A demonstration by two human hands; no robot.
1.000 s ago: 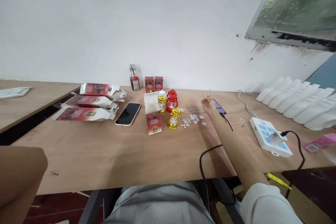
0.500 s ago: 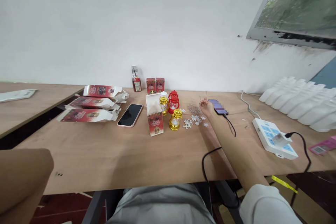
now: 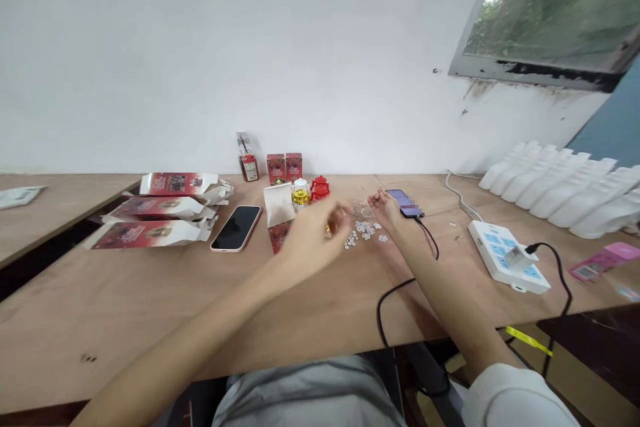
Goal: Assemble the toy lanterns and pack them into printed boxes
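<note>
Raised near the wire pile, my right hand (image 3: 384, 208) is closed in a pinch on a thin wire piece (image 3: 378, 181), whose ends stick out above the fingers. My left hand (image 3: 323, 230), smeared by motion, reaches across the table with thumb and fingers apart and nothing visible in it. Behind it, a gold mini lantern is mostly hidden. Beyond stand a red lantern (image 3: 320, 188), another gold lantern (image 3: 301, 197) and a white-topped one (image 3: 300, 183). Thin wire pieces (image 3: 364, 211), small white discs (image 3: 351, 240) and white plastic pieces (image 3: 367, 230) lie between my hands.
An open red-and-white box (image 3: 279, 207) stands partly behind my left hand. Unfolded boxes (image 3: 150, 233), a phone (image 3: 237, 228), small red boxes (image 3: 285, 167) and a bottle (image 3: 249, 165) are leftward. Rightward are a cabled phone (image 3: 404, 202), power strip (image 3: 507, 257) and white bottles (image 3: 560, 183).
My left arm has swung in from the lower left, bringing the hand in front of the lanterns. My right hand stays by the wire pieces. The view has turned slightly right.
</note>
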